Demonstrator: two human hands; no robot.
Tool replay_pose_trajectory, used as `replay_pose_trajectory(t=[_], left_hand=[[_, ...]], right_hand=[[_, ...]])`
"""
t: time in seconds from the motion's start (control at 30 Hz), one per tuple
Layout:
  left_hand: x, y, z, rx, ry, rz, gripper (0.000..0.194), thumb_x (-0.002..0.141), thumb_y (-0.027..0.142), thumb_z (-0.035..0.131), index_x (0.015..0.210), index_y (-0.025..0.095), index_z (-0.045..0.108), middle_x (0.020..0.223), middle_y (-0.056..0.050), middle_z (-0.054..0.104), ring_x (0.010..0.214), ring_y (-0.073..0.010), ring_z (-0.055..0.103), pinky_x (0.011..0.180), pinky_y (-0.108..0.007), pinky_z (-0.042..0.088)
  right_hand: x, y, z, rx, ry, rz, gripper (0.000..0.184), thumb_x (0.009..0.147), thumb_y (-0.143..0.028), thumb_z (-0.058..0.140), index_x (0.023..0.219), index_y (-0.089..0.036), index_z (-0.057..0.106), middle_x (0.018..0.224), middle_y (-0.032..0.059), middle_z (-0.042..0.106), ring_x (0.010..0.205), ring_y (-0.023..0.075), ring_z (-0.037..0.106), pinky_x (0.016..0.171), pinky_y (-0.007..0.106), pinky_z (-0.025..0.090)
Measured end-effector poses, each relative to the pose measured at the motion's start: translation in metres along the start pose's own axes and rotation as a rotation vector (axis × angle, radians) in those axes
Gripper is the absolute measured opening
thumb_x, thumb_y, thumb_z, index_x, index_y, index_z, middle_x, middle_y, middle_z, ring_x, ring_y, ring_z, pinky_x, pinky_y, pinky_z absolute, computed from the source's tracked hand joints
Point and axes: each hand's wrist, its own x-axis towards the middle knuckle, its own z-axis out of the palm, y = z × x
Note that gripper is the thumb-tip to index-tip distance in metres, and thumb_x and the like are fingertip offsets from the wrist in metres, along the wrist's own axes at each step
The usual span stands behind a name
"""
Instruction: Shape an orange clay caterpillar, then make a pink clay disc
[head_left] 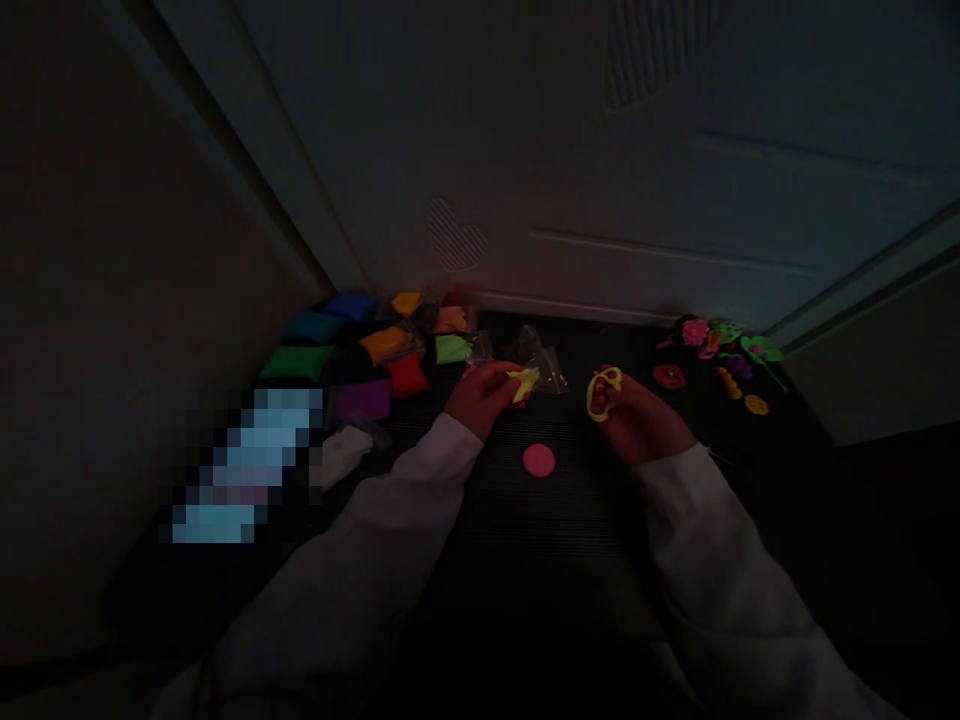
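My left hand (pixel 484 392) pinches a lump of pale yellow modelling clay (pixel 523 384), its torn edge sticking out past the fingertips. Beside that lump lies a clear plastic bag (pixel 553 371). In my right hand (pixel 637 415) a thin loop of yellow clay (pixel 615 380) stretches around the curled fingertips. The two hands are apart, above a dark table (pixel 517 540). Between my forearms, a flat pink clay disc (pixel 538 460) rests on the tabletop. The dim light hides the fine finger detail.
Several coloured clay packets, among them a green packet (pixel 296 362) and a purple packet (pixel 364 400), lie at left near a blurred lit screen (pixel 251 465). Small clay models, including a pink flower (pixel 695 333), sit at back right. A pale panel (pixel 517 265) rises behind.
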Motion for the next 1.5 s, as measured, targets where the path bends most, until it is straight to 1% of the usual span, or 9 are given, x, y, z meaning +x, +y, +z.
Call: replay_pose_trajectory(t=[0.13,0.23,0.3,0.43,0.57,0.63,0.77,1.07,1.5], left_hand=[[-0.001,-0.002,0.002,0.016,0.030,0.022,0.029,0.058,0.026,0.068,0.083,0.015,0.060,0.074,0.000,0.064,0.069,-0.0116,0.059,0.065,-0.027,0.050],[-0.001,-0.003,0.002,0.018,0.050,0.019,0.029,0.057,0.026,0.069,0.083,0.016,0.062,0.073,0.000,0.065,0.067,-0.0106,0.059,0.066,-0.026,0.049],[-0.001,-0.004,0.002,0.020,0.051,0.014,0.029,0.057,0.026,0.069,0.083,0.016,0.063,0.074,0.000,0.065,0.067,-0.0107,0.059,0.066,-0.027,0.049],[-0.001,-0.005,0.002,0.043,0.056,0.018,0.030,0.057,0.029,0.068,0.084,0.017,0.063,0.073,0.000,0.065,0.067,-0.0111,0.059,0.067,-0.028,0.050],[-0.001,-0.003,0.001,0.099,0.068,0.046,0.028,0.057,0.027,0.068,0.083,0.017,0.064,0.070,0.001,0.064,0.065,-0.0099,0.058,0.070,-0.028,0.048],[-0.001,-0.001,0.000,0.128,0.059,0.056,0.028,0.056,0.024,0.070,0.082,0.017,0.064,0.070,0.001,0.065,0.066,-0.0100,0.058,0.072,-0.027,0.047],[-0.003,0.000,0.001,0.128,0.012,0.058,0.027,0.054,0.021,0.071,0.080,0.017,0.064,0.077,0.001,0.066,0.073,-0.0115,0.060,0.076,-0.027,0.047],[-0.009,-0.004,0.006,-0.036,-0.048,-0.049,0.026,0.050,0.021,0.073,0.074,0.015,0.064,0.067,0.000,0.066,0.064,-0.0129,0.061,0.067,-0.030,0.049],[-0.009,0.005,0.008,-0.218,-0.012,-0.111,0.026,0.051,0.019,0.072,0.074,0.014,0.062,0.069,0.000,0.066,0.067,-0.0130,0.061,0.064,-0.028,0.050]], right_hand=[[-0.002,-0.005,-0.006,0.092,-0.011,0.096,0.013,0.063,-0.013,0.049,0.072,-0.018,0.058,0.070,-0.0006,0.060,0.069,0.0101,0.056,0.070,0.028,0.049],[-0.007,-0.008,-0.010,0.182,-0.063,0.117,0.014,0.061,-0.021,0.045,0.068,-0.019,0.056,0.071,0.0001,0.061,0.079,0.0165,0.057,0.083,0.047,0.043],[-0.010,-0.008,-0.009,0.228,-0.089,0.099,0.012,0.061,-0.027,0.045,0.065,-0.019,0.054,0.071,0.0012,0.060,0.083,0.0187,0.056,0.085,0.050,0.041],[-0.009,-0.007,-0.002,0.200,0.000,0.168,0.028,0.068,-0.043,0.047,0.057,-0.018,0.046,0.062,0.0024,0.056,0.064,0.0138,0.056,0.056,0.030,0.049],[-0.004,-0.005,0.003,-0.015,0.027,0.169,0.019,0.074,-0.028,0.047,0.059,-0.017,0.043,0.055,-0.0032,0.049,0.034,0.0006,0.029,0.033,0.013,0.024],[-0.002,-0.001,0.004,-0.119,0.035,0.102,0.006,0.069,-0.021,0.053,0.072,-0.018,0.048,0.058,-0.0055,0.050,0.034,-0.0006,0.026,0.033,0.012,0.021],[-0.001,0.010,0.003,-0.363,0.078,-0.038,0.029,0.064,-0.029,0.062,0.089,-0.022,0.050,0.053,-0.0090,0.047,0.033,0.0006,0.028,0.033,0.014,0.022],[-0.001,0.017,-0.002,-0.836,0.075,-0.143,0.032,0.060,-0.046,0.063,0.068,-0.016,0.060,0.037,-0.0074,0.038,0.035,0.0041,0.031,0.036,0.019,0.020],[-0.005,0.009,-0.003,-0.935,0.017,-0.246,0.026,0.063,-0.044,0.062,0.068,-0.018,0.063,0.050,-0.0052,0.048,0.045,0.0057,0.036,0.049,0.022,0.028]])
